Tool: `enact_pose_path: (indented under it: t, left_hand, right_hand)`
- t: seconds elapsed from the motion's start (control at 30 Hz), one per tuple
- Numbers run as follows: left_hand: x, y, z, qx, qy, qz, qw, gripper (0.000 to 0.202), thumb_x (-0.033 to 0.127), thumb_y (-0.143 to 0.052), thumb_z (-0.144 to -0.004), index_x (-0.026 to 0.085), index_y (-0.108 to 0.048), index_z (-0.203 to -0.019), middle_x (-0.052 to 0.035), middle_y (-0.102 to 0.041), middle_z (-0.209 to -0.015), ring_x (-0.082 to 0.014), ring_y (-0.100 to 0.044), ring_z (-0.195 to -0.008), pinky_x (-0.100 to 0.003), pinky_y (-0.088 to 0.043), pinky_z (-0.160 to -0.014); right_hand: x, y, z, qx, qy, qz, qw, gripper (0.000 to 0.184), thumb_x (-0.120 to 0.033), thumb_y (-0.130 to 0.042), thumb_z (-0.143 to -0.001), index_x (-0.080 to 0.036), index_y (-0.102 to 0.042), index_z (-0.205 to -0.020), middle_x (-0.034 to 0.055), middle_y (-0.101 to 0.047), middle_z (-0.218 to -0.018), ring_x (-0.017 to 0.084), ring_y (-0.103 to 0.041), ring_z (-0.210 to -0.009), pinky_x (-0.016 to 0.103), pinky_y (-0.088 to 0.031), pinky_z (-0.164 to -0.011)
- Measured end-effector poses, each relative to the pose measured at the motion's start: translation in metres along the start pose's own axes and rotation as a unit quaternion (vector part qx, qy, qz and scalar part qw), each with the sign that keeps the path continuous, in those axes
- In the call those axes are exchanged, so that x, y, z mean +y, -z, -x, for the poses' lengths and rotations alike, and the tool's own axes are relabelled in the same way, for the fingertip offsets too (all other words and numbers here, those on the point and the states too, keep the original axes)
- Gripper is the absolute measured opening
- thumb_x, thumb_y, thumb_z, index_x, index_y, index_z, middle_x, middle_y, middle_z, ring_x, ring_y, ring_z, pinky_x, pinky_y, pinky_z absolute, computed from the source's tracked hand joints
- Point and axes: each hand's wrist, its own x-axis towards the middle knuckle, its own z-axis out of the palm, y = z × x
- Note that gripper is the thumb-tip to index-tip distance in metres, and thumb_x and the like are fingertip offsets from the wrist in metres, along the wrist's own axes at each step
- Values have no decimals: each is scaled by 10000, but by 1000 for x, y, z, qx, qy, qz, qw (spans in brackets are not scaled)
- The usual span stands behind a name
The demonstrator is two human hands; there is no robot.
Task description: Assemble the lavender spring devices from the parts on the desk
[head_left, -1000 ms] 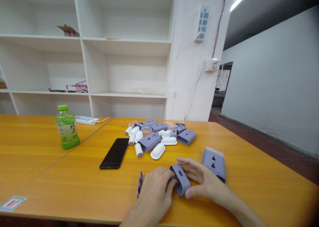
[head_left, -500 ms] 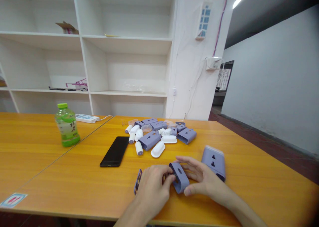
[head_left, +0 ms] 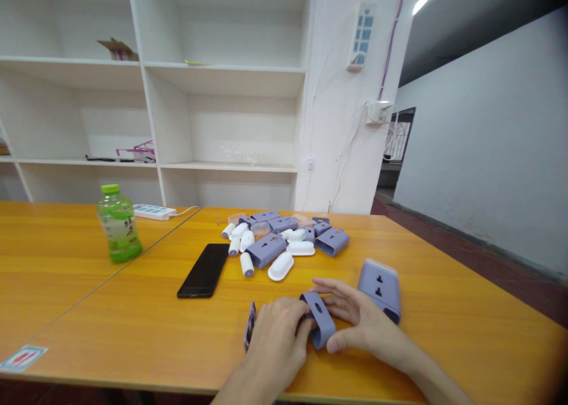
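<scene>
Both hands hold one purple plastic shell [head_left: 320,321] near the front of the orange table [head_left: 133,334]. My left hand [head_left: 277,340] has its fingers curled against the shell's left opening. My right hand [head_left: 357,319] wraps round its right side, thumb below. A small purple flat piece [head_left: 249,333] stands on edge just left of my left hand. A closed purple shell with a white end [head_left: 380,289] lies just right of my right hand.
A pile of purple shells and white caps [head_left: 279,242] lies beyond the hands. A black phone [head_left: 204,270] lies left of it, a green-capped bottle [head_left: 119,224] and a white power strip [head_left: 153,212] farther left. White shelves [head_left: 222,85] stand behind.
The hands and the purple shell stay in nearly the same place; my left fingers shift slightly against the shell's opening. The view moves a little.
</scene>
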Motion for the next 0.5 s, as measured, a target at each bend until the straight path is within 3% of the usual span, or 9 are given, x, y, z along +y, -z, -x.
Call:
enact_pose_path:
  t: [0.3, 0.5]
  left_hand:
    - [0, 2, -4, -6, 7, 12, 1000, 203, 177, -594, -913, 276, -742, -818, 41, -740, -779, -150, -656, -739, -257, -342, -639]
    - [-1, 9, -7, -19, 11, -78, 997, 130, 215, -622, -920, 260, -729, -862, -7, -727, -884, -215, -664, -877, -290, -390, -739]
  right_hand:
    - [-3, -8, 1, 18, -4, 29, 999, 927, -174, -1027, -464, -255, -618, -1292, 97, -714, -1264, 330, -656, -1222, 499, -463, -1119]
    - [-11, -5, 3, 42, 19, 117, 992, 903, -250, -1011, -535, -272, -599, -1338, 69, -693, -1253, 297, -682, -1144, 450, -531, -1046]
